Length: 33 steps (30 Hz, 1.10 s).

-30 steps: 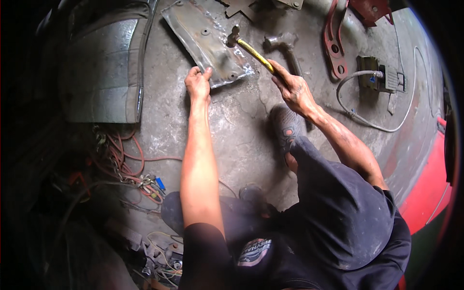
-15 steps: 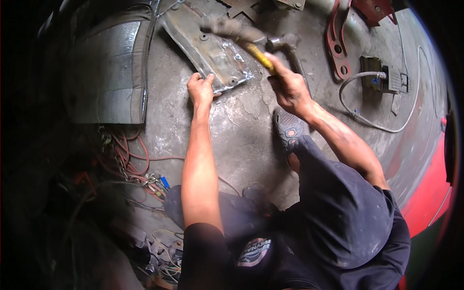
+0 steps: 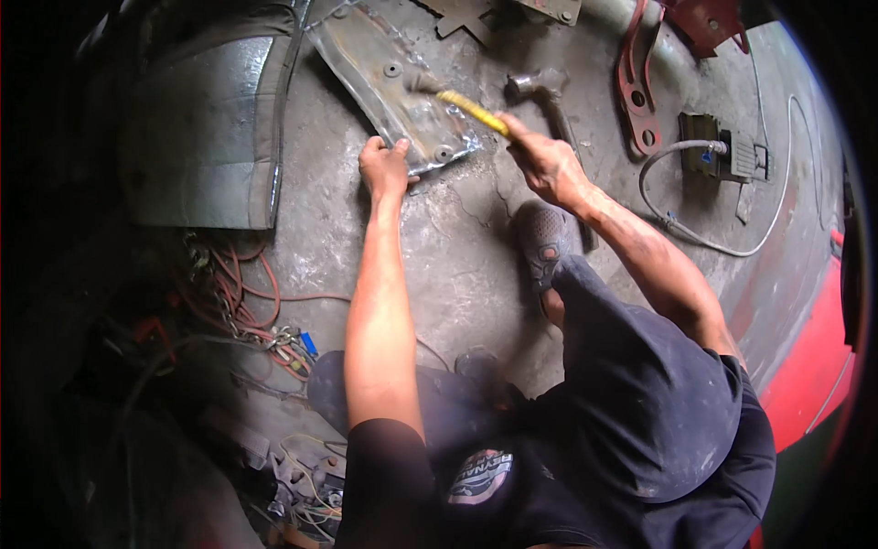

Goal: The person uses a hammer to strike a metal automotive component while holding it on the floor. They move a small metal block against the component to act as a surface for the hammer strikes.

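Hammer [image 3: 448, 93], gripped in the right hand [image 3: 541, 160], has swung down onto the metal plate [image 3: 393, 82], which the left hand [image 3: 384, 167] pins flat at six o'clock, mid-strike.

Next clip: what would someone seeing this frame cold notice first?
The right hand grips a yellow-handled hammer, its head down on a bent metal plate lying on the concrete floor at top centre. The left hand presses on the plate's near edge. A second hammer lies just beyond the right hand, and a tangle of orange wires sits at left.
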Tool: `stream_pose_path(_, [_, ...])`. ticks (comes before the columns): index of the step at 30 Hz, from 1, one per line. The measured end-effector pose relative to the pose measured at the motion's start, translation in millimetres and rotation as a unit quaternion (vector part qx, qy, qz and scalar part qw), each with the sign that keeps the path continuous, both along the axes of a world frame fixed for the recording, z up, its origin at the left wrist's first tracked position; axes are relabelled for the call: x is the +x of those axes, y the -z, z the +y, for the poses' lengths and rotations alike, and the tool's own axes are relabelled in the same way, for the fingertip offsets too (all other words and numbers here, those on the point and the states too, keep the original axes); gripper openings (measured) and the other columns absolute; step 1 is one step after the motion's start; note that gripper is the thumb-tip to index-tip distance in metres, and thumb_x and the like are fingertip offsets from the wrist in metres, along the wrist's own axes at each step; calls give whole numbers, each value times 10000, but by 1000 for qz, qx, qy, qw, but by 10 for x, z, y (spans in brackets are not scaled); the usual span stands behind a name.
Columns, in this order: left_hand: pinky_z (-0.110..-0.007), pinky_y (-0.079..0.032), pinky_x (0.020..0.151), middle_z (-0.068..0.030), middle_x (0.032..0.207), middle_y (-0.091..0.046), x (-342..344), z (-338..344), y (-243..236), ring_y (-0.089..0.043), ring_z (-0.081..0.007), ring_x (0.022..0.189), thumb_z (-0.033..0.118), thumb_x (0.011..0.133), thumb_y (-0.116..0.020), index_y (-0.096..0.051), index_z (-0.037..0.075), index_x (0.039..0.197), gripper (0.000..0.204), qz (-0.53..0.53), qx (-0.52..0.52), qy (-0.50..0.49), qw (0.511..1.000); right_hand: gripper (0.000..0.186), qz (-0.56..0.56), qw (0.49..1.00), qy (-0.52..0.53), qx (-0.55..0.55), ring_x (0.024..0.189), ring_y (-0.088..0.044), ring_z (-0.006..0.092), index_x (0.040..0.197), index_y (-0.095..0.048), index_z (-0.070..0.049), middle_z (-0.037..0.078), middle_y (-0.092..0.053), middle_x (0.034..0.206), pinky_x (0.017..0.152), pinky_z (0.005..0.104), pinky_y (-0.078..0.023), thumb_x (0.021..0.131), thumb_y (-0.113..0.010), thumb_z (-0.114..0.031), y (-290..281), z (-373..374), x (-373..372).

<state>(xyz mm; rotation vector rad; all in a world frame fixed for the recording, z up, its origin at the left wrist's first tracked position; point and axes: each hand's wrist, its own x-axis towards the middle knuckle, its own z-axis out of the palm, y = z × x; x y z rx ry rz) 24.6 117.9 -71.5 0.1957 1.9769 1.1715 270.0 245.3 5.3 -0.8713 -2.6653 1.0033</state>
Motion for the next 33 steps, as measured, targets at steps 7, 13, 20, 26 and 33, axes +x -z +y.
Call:
stream_pose_path(7, [-356, -606, 419, -116, 759, -642, -122, -106, 90, -625, -179, 605, 93, 929, -723, -580, -71, 1053, 250, -14, 32, 7, 999, 518, 12, 998, 49, -33, 765, -686, 414, 1507, -461, -181, 225, -682, 839, 691, 473, -537, 1008, -594, -154, -194, -12, -74])
stream_pose_path(13, [-354, -608, 417, -76, 696, -574, -127, -212, 95, -596, -160, 575, 82, 933, -715, -562, -84, 1029, 245, -8, 36, -11, 999, 596, 126, 991, 40, -31, 838, -712, 369, 1537, -442, -194, 203, -707, 969, 693, 451, -559, 981, -637, -102, -245, -162, -20])
stream_pose_path(20, [-344, -606, 431, -86, 762, -597, -151, -162, 17, -613, -172, 601, 96, 938, -717, -568, -99, 1086, 286, -7, 4, -6, 1000, 517, -54, 997, 43, -35, 749, -691, 378, 1514, -460, -191, 211, -668, 777, 644, 471, -532, 1017, -604, -186, -48, 19, -73])
stream_pose_path(26, [-354, -607, 414, -140, 789, -646, -218, -153, 55, -647, -212, 595, 96, 918, -727, -586, -122, 1108, 321, 30, 42, 14, 999, 554, 93, 993, 66, -39, 765, -692, 363, 1520, -463, -181, 203, -683, 861, 680, 440, -541, 994, -631, -128, -495, -79, -211])
stream_pose_path(33, [-350, -617, 437, -169, 878, -676, -291, -80, 74, -672, -227, 653, 96, 922, -727, -548, -144, 1240, 437, 18, 11, -11, 1000, 637, 218, 975, 27, 39, 762, -692, 312, 1535, -453, -178, 157, -698, 907, 691, 399, -583, 951, -659, -31, -364, -162, -234])
